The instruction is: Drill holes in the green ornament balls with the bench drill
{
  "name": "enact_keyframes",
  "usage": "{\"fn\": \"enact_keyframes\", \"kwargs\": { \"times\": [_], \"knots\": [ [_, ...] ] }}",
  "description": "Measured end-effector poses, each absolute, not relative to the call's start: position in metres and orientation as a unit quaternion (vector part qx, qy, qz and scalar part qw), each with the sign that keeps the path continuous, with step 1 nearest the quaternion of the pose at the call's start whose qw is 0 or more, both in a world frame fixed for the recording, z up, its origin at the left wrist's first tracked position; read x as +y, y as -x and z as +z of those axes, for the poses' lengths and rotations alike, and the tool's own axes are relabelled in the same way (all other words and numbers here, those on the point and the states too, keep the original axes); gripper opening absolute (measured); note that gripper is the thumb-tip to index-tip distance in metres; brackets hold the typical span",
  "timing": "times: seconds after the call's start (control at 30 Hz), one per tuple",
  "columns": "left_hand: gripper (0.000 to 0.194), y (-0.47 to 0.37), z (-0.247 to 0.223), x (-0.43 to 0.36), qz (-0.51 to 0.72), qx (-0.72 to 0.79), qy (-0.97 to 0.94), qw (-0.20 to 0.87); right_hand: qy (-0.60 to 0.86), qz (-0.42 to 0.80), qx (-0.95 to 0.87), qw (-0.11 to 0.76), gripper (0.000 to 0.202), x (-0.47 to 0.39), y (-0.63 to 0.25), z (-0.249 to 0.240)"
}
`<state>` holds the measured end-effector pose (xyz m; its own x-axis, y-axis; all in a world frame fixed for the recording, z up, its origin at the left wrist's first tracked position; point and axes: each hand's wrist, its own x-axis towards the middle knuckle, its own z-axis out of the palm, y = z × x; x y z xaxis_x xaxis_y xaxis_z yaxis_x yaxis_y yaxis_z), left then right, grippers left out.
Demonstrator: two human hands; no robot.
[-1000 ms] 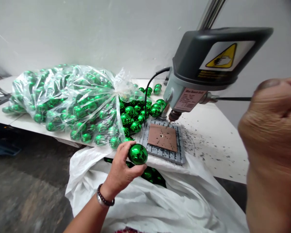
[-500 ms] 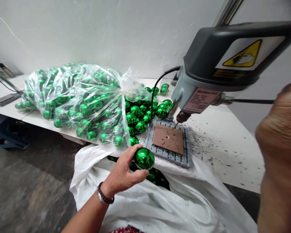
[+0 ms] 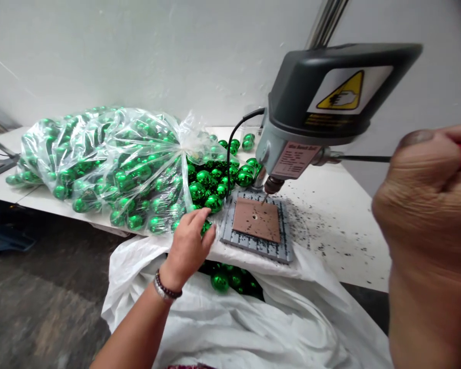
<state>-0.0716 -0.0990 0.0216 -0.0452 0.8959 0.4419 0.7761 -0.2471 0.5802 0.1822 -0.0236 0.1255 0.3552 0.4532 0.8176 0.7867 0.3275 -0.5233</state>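
My left hand (image 3: 190, 243), with a beaded bracelet at the wrist, reaches over the table's front edge. Its thumb and fingers are apart, and a shiny green ball (image 3: 206, 227) shows just beyond them. More green balls (image 3: 205, 179) spill from the mouth of a tied clear plastic bag (image 3: 107, 154). Below the hand, a green ball (image 3: 219, 282) is in the opening of a white sack (image 3: 146, 302) among other green balls. At the right, my right hand (image 3: 426, 205) is closed round the end of the drill press lever (image 3: 363, 158); a bit of red shows at its fingers.
A bench drill (image 3: 311, 113) stands over a grey base (image 3: 230, 233) carrying a brown board (image 3: 253, 225) with a small hole. Dark shavings litter the board and white table (image 3: 353, 225). A black cable (image 3: 230, 148) curves behind. A blue stool (image 3: 7, 230) stands at left.
My left hand has let go of the green ball and moved up and left toward the loose balls. A ball now shows in the sack opening. My right hand stays on the lever.
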Motion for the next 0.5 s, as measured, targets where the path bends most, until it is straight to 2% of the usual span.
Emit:
{"fn": "enact_keyframes", "kwargs": {
  "times": [0.1,0.2,0.3,0.4,0.5],
  "knots": [
    [0.037,0.07,0.037,-0.067,0.291,0.629,-0.721,0.005,0.593,-0.151,-0.558,0.56,0.023,-0.025,-0.179,0.129],
    [0.042,0.068,0.045,-0.042,0.148,0.63,-0.762,-0.017,0.584,-0.167,-0.558,0.565,0.023,-0.027,-0.176,0.133],
    [0.038,0.069,0.041,-0.028,0.066,0.629,-0.774,-0.018,0.576,-0.189,-0.566,0.559,0.028,-0.029,-0.175,0.136],
    [0.04,0.073,0.034,-0.027,0.094,0.635,-0.767,0.005,0.568,-0.197,-0.568,0.562,0.03,-0.032,-0.174,0.137],
    [0.046,0.078,0.034,-0.036,0.231,0.645,-0.721,0.107,0.575,-0.178,-0.57,0.56,0.024,-0.034,-0.173,0.138]
  ]
}}
